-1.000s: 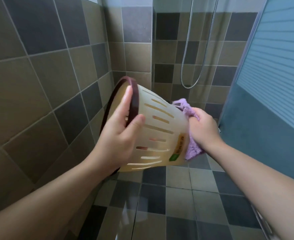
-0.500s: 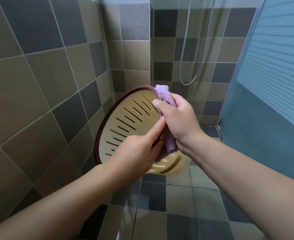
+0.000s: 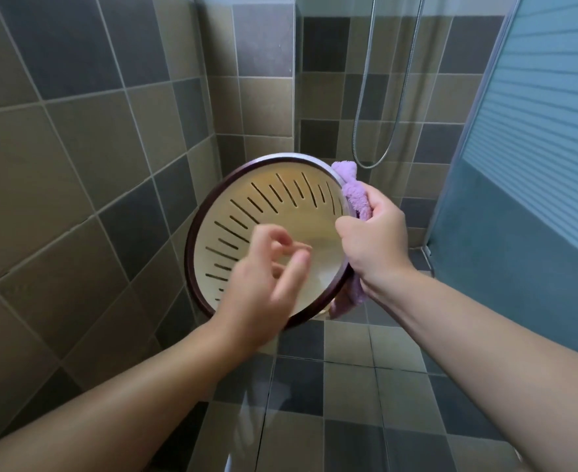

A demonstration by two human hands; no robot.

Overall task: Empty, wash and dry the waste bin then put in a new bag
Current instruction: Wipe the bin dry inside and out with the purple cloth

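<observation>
The bin [image 3: 267,233] hangs in mid-air above the floor [image 3: 349,386], mouth tipped toward the camera. The right hand [image 3: 373,247] grips its right rim, fingers [image 3: 345,231] curled over it and clamping the cloth [image 3: 355,199] against the outside. The left hand [image 3: 263,284], blurred, hovers before the mouth, fingers loosely curled, holding nothing.

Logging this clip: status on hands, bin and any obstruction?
Left hand off the bin, blurred, fingers loosely curled, empty. Right hand grips bin rim with purple cloth. Bin mouth faces camera, no bag. Nothing in the way.
</observation>
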